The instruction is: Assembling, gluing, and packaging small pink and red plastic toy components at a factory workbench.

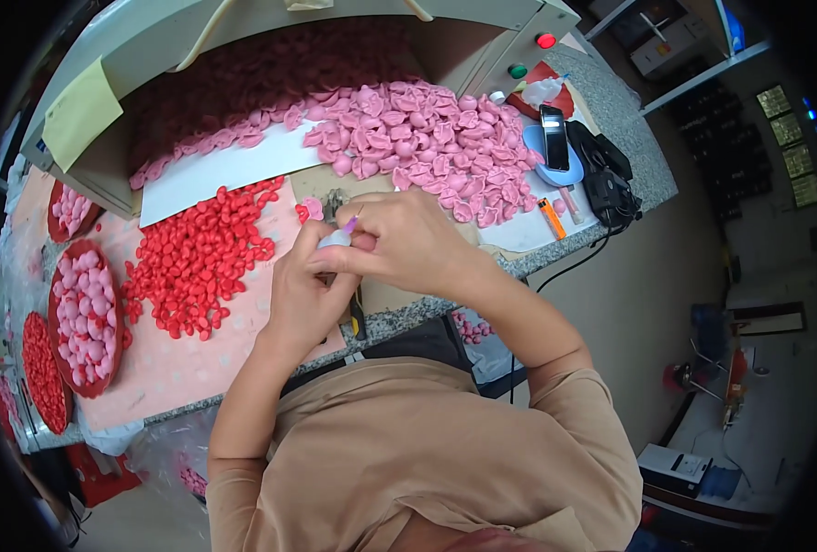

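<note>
Both my hands come together over the near edge of the worktable. My left hand point(300, 290) is closed around a small white bottle point(337, 239) with a purple tip. My right hand point(413, 237) meets it from the right, fingers pinched at the purple tip; its fingers partly hide the bottle. Just beyond my left fingers lies a small pink-and-red piece point(310, 210). A heap of small red pieces point(201, 258) spreads left of my hands. Many pink cupped pieces point(417, 138) are piled beyond my right hand.
A machine housing point(509, 55) with red and green buttons arches over the back. Left stand bowls of pink balls point(85, 313) and red pieces point(45, 373). Right are a phone point(554, 138), an orange lighter point(552, 219) and a black corded device point(609, 189). A yellow-black tool handle point(358, 322) lies below my hands.
</note>
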Motion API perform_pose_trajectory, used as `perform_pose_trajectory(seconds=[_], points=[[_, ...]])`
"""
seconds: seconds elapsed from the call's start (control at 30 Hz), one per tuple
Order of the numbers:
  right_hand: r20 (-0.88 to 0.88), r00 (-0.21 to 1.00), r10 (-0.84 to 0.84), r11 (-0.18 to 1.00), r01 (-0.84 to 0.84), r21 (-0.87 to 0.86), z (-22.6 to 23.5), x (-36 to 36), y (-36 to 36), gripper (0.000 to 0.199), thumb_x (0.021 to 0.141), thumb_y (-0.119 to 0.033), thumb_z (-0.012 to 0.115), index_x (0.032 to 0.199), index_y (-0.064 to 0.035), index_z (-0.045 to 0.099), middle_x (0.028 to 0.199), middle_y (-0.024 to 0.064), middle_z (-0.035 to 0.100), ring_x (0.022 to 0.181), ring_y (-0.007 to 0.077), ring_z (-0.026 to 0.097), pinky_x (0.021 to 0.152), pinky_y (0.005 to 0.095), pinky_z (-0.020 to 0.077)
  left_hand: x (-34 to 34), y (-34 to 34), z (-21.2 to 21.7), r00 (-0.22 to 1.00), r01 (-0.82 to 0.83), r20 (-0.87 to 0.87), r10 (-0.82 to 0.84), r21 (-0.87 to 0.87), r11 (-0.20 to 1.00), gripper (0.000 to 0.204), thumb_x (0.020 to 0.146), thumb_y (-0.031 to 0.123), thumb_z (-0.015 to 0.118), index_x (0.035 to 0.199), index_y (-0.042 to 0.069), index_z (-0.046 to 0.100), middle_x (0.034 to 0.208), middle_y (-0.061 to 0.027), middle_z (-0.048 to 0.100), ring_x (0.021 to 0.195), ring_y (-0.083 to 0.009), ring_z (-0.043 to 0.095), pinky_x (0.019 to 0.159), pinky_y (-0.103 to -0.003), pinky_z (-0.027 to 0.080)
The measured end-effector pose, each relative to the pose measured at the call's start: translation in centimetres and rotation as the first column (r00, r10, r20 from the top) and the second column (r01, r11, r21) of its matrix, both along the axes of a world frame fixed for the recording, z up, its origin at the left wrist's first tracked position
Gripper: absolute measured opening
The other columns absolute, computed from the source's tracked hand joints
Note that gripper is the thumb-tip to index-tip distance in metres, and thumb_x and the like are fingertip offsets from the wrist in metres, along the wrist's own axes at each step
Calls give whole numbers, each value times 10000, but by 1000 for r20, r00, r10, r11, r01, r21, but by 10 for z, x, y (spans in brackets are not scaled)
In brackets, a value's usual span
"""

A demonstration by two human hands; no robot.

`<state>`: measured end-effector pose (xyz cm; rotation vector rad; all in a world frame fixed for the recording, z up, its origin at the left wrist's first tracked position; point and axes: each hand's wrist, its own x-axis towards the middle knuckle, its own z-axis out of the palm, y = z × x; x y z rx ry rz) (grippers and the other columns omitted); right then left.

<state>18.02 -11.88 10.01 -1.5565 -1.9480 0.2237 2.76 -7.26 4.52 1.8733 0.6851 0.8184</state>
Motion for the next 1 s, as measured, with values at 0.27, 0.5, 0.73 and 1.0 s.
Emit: perform_pose_trajectory(seconds=[0.27,0.5,0.73,1.0], points=[[-177,920,349,937,-346,50,6,6,-8,347,794,-324,661,656,-34,531,670,84,534,558,255,542,483,344,408,-22,12,16,783,593,214,-584,-542,596,281,747,65,682,1006,31,579,859,28,587,790,-38,523,697,-220,452],[-108,956,272,961,-276,-21,18,11,-11,321,769,-307,696,682,-51,523,589,38,466,532,215,528,439,327,373,-9,3,25,945,303,-52,-324,-239,923,273,717,61,658,954,32,526,752,-52,594,684,-105,570,616,-264,462],[-145,937,319,947,-320,14,2,10,-12,282,782,-290,684,803,-47,543,715,78,495,578,220,531,501,328,410,-13,11,9,807,579,174,-564,-417,701,272,742,66,642,988,38,530,762,-16,590,708,-82,558,641,-268,463],[-422,896,137,976,-194,-95,3,11,-9,201,778,-164,703,886,-31,598,836,63,533,691,181,530,587,282,443,-6,15,1,949,314,82,-303,-253,915,294,729,77,628,1002,41,527,720,2,540,629,-51,507,538,-207,418]])
